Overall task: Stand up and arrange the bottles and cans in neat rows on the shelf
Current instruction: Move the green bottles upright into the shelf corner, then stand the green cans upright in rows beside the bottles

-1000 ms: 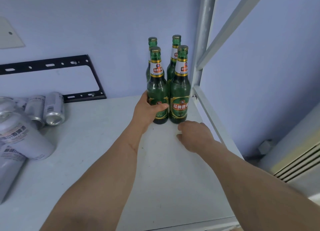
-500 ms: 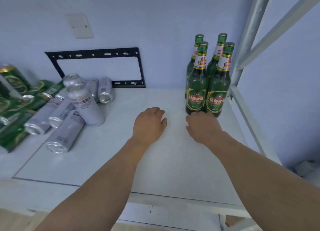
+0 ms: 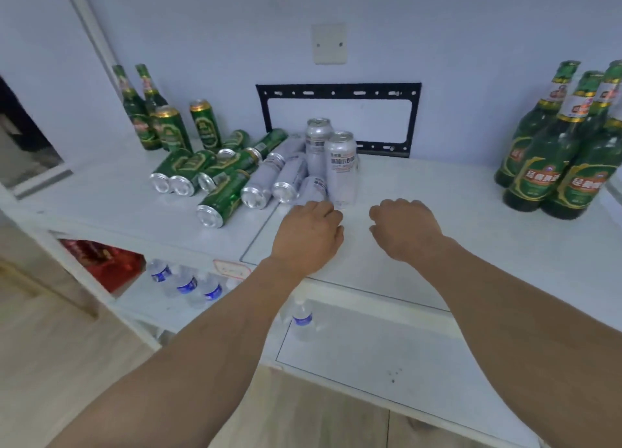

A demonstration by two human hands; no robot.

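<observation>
Several green beer bottles [image 3: 552, 165] stand in a tight group at the right end of the white shelf [image 3: 437, 232]. At centre-left lies a heap of green cans [image 3: 218, 195] and silver cans [image 3: 286, 181] on their sides. Two silver cans [image 3: 341, 168] stand upright behind the heap. Two green cans [image 3: 170, 131] and two green bottles [image 3: 134, 111] stand at the back left. My left hand [image 3: 308, 235] hovers palm down just in front of the silver cans, fingers loosely curled, holding nothing. My right hand [image 3: 404, 229] hangs beside it, also holding nothing.
A black wall bracket [image 3: 336, 89] and a white wall plate [image 3: 329, 43] sit on the blue wall behind. The lower shelf holds small water bottles [image 3: 186, 281], one more water bottle [image 3: 303, 319] and a red box [image 3: 104, 262]. Wooden floor lies below.
My view has swung left from the standing bottles to the can heap. My left hand let go of a bottle, and both hands moved left toward the silver cans.
</observation>
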